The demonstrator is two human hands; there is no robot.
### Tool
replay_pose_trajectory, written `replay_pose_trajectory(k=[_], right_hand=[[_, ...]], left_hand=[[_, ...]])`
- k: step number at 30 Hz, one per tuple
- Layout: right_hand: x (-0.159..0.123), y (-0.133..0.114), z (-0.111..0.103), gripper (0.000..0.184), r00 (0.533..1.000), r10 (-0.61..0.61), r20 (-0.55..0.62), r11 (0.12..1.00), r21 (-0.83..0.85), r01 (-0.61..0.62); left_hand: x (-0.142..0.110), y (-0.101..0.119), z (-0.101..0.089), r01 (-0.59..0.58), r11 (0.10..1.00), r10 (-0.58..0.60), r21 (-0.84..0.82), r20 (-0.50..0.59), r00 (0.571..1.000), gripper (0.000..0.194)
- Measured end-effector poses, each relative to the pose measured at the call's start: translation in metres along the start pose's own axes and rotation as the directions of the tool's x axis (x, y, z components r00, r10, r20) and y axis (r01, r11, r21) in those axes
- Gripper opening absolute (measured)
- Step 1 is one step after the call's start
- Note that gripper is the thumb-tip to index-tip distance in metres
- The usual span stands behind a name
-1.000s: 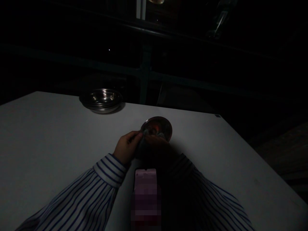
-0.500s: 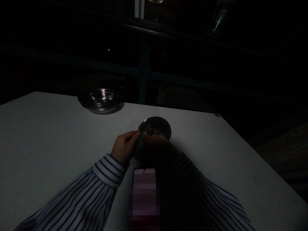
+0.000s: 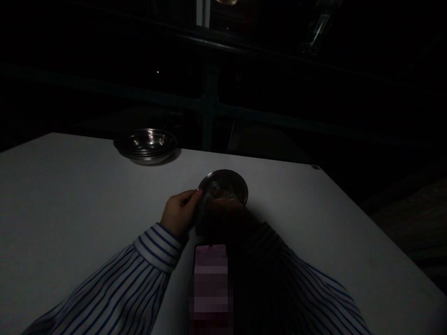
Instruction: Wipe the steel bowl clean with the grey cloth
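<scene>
A round, shiny metal bowl (image 3: 237, 180) is tilted toward me over the white table. My left hand (image 3: 179, 211) pinches its left rim between thumb and fingers. Deep in shadow, my right hand (image 3: 230, 211) reaches over the near side of the bowl with its fingers curled against the inside. Some pale, thin material, perhaps cloth or film, shows by those fingers, but it is too dark to make out. Below my hands lies a phone (image 3: 211, 279) with a lit, blurred-out screen.
A stack of metal bowls (image 3: 148, 146) stands at the far left edge of the white table (image 3: 104, 195). Past the table, a dark frame (image 3: 209, 102) and a bottle-like shape (image 3: 317, 30) are faintly visible. The table's right edge slants toward me.
The bowl has shifted slightly left and my right hand has moved a little within it. My left hand keeps its pinch on the rim.
</scene>
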State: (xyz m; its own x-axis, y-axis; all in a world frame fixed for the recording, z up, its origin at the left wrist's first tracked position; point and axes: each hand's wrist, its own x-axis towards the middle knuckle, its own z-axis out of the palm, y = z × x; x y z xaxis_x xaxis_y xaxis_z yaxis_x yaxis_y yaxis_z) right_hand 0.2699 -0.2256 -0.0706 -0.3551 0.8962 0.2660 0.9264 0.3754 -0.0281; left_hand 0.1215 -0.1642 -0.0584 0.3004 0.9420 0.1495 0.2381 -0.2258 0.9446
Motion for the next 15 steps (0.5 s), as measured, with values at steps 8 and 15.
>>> replay_pose_trajectory(k=[8,15], right_hand=[[-0.004,0.001,-0.009,0.023,0.999,-0.004,0.047,0.999,-0.037,0.006],[0.001,-0.01,-0.011,0.026,0.999,0.037,0.029,0.998,-0.044,-0.036]], left_hand=[[0.0,0.0,0.0,-0.002,1.0,0.002,0.008,-0.008,1.0,0.029],[0.002,-0.005,0.0,-0.009,1.0,0.009,0.015,-0.002,1.0,0.032]])
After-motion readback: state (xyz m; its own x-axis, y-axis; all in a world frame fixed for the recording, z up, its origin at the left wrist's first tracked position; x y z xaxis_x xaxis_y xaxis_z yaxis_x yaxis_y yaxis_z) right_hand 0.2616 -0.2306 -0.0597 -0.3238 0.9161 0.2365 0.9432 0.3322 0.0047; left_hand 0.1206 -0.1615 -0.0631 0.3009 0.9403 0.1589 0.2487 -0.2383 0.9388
